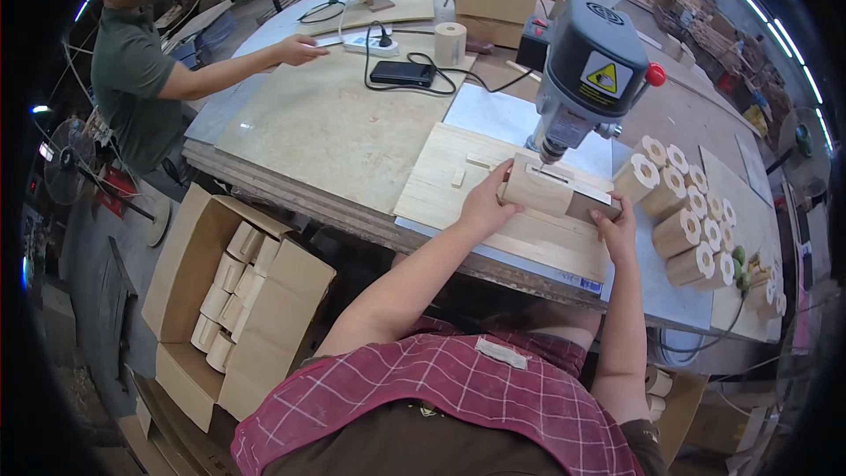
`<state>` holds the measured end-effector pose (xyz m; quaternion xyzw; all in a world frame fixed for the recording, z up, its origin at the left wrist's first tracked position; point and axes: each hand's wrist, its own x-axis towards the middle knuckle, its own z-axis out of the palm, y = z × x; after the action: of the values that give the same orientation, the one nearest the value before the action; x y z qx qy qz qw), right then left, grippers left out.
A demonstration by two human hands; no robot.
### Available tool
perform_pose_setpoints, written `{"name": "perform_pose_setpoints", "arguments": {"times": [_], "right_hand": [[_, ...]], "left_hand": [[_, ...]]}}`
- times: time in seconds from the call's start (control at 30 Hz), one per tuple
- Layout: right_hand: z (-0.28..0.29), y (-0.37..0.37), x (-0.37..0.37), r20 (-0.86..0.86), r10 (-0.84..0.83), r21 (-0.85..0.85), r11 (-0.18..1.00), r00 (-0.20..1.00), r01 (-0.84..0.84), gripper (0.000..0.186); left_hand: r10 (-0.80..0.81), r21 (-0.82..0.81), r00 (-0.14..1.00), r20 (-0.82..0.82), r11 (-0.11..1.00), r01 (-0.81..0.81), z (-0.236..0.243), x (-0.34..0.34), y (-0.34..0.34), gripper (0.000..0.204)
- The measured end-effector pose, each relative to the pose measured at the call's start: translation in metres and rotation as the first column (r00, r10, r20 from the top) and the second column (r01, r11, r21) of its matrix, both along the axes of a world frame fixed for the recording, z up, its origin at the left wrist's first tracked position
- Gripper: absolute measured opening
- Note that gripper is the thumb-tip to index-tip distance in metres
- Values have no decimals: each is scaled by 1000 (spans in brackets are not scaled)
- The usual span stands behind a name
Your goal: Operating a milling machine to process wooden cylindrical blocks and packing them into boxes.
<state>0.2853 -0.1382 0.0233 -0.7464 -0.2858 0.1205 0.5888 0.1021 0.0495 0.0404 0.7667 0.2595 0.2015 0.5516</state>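
A pale wooden cylinder [536, 191] lies on its side beneath the chuck of a bench drill press [592, 79], and a slot shows along its top. My left hand [486, 203] is closed round its left end, thumb at the front. Against its right end sits a darker brown block [589, 206], which my right hand [619, 227] grips at the outer end. The drill tip is right above the slot; whether it touches the wood I cannot tell. Two small wooden strips [458, 177] lie on the pale board [432, 198] near my left hand.
Upright wooden cylinders with holes [679, 181] crowd the right side. A power strip [370, 44], a black device [402, 74] with cables and one cylinder [450, 44] stand farther back. Cylinders fill an open carton [185, 256] lower left. Another person [132, 70] reaches over the table's far left.
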Motion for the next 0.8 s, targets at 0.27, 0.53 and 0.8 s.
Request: {"name": "perform_pose_setpoints", "arguments": {"times": [0.27,0.53,0.8], "right_hand": [[24,-28,-37,-117,149,61,988,982,-143,32],[51,-72,-49,-277,249,79,968,928,-237,32],[49,-104,-54,-458,227,45,972,860,-232,30]], "left_hand": [[-30,146,996,85,989,17,-7,-47,-7,83],[-139,50,948,287,990,130,10,-102,1,78],[-102,-254,969,223,954,159,34,-125,0,64]]}}
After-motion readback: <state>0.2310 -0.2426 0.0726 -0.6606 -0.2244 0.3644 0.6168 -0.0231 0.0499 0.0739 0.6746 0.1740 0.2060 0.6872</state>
